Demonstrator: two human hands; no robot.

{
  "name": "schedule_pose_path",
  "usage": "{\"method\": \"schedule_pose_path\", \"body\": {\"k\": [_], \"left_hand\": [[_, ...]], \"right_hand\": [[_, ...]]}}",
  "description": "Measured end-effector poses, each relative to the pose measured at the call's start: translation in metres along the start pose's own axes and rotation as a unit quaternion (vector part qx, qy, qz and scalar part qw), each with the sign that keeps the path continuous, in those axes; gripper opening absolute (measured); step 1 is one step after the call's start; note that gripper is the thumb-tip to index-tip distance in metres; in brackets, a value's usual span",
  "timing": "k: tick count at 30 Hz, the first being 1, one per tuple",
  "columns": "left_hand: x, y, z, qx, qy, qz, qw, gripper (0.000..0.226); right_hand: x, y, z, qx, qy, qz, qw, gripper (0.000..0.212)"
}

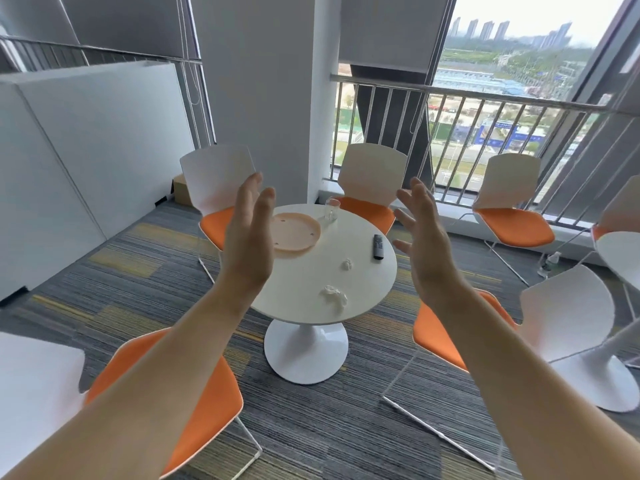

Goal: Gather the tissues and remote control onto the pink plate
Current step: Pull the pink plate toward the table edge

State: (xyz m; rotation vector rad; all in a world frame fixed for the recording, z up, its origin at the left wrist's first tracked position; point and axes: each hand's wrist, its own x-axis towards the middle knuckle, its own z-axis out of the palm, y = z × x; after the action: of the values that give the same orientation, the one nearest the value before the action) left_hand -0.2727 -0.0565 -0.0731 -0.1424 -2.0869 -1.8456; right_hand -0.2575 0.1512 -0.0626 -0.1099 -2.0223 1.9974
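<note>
You are standing back from the round white table, holding your left hand and right hand up, fingers apart, gripping nothing. On it, the pink plate is sitting bare; the remote control and two tissues are waiting nearer you. No writing is showing.

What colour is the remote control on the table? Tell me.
The remote control is black, with small pale buttons; it shows best, and only, in the head view.

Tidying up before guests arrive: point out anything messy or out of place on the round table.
Two crumpled tissues lie loose on the white table, and the remote control sits near its right edge. The pink plate holds nothing.
</note>
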Motion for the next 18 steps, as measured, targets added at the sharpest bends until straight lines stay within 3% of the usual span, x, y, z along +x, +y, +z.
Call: {"method": "schedule_pose_path", "body": {"k": [14,18], "left_hand": [[0.114,-0.068,0.077,-0.002,0.047,-0.026,0.999,0.053],[0.140,-0.091,0.088,0.004,0.056,-0.035,0.998,0.055]], "right_hand": [[0.163,0.057,-0.010,0.021,-0.043,0.032,0.998,0.072],[0.204,0.079,-0.007,0.024,-0.062,0.044,0.997,0.065]]}}
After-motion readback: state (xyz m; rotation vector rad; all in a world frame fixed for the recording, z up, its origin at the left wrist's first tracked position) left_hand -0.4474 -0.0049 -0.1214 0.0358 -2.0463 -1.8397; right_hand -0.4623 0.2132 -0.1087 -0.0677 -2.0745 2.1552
